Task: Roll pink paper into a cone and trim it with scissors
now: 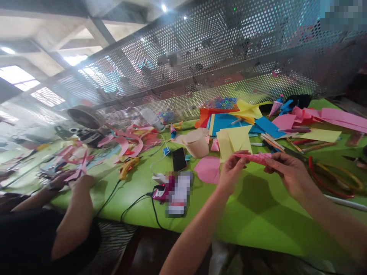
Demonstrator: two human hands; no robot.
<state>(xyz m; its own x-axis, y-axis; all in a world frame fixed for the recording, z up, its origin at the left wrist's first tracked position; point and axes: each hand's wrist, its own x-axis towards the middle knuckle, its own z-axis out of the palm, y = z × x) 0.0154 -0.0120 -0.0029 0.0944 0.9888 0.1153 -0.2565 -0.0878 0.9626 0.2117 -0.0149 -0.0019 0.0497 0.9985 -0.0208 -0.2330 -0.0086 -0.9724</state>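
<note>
Between my two hands a pink patterned paper cone [256,157] is held sideways above the green table, its narrow tip toward the left. My left hand [233,168] pinches the tip end with its fingertips. At the wider end, my right hand [283,168] has its thumb and fingers closed on the paper. Just behind my hands lie pale yellow sheets [233,139], creased and overlapping. A rounded pink paper piece [207,170] is on the table to the left of my left hand.
A beige paper roll [196,143], a dark phone [179,159] and a yellow glue gun [128,168] lie to the left. Red-handled scissors [318,175] rest at the right. A perforated metal screen [200,57] borders the back. At far left, a co-worker's hands [76,179] handle pink paper.
</note>
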